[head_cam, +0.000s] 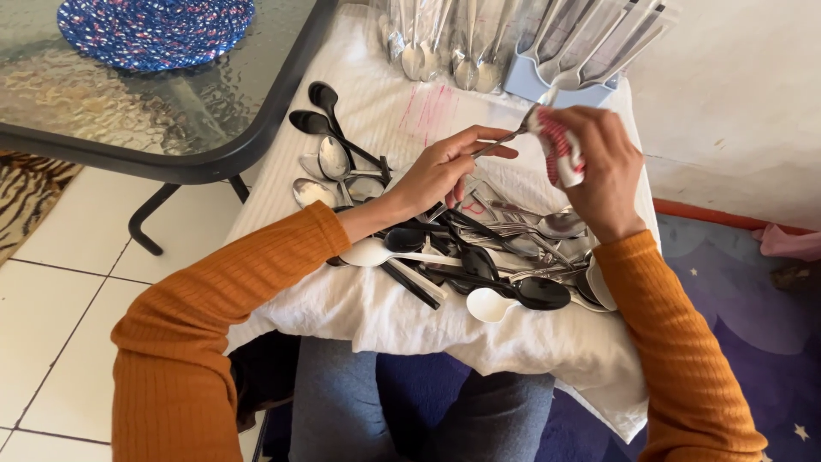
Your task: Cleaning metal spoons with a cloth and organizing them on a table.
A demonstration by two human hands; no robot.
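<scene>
My left hand [440,171] pinches the handle of a thin metal utensil [500,144], held above a pile of cutlery. My right hand [599,167] grips a red-and-white cloth [558,145] wrapped around the utensil's far end. Both arms wear orange ribbed sleeves. Below the hands lie several spoons on a white towel [385,316]: black plastic spoons [530,293], white plastic spoons [492,304] and metal spoons [333,158].
A pale blue cutlery holder [547,81] with upright utensils stands at the towel's far edge, beside wrapped metal spoons [436,51]. A glass table [128,103] with a blue woven mat [154,30] is at the left. Tiled floor lies below, a blue star rug at the right.
</scene>
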